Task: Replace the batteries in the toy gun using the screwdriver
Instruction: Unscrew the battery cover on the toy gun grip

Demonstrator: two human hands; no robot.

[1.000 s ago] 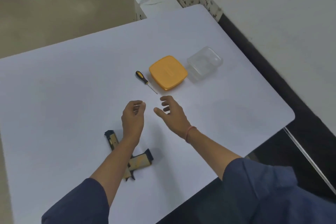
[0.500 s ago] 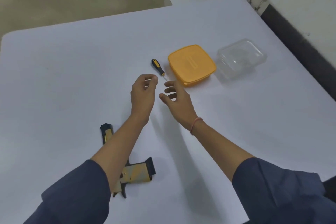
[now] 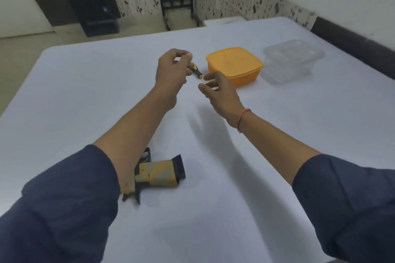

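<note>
The toy gun (image 3: 158,174), tan and yellow with black ends, lies on the white table near me, partly hidden under my left forearm. A small screwdriver (image 3: 197,71) with a black and yellow handle lies farther out, just left of the orange box. My left hand (image 3: 172,72) hovers beside the handle with thumb and forefinger pinched together; I cannot tell if anything tiny is between them. My right hand (image 3: 220,91) is over the screwdriver's metal tip, fingers apart, holding nothing.
An orange lidded box (image 3: 235,64) and a clear plastic container (image 3: 292,60) stand at the far right of the table (image 3: 85,91). Beyond the far edge are floor, a dark cabinet (image 3: 94,12) and a speckled wall.
Both hands have reached forward from mid-table to the screwdriver. My view has tilted up, so the gun now sits lower in the frame.
</note>
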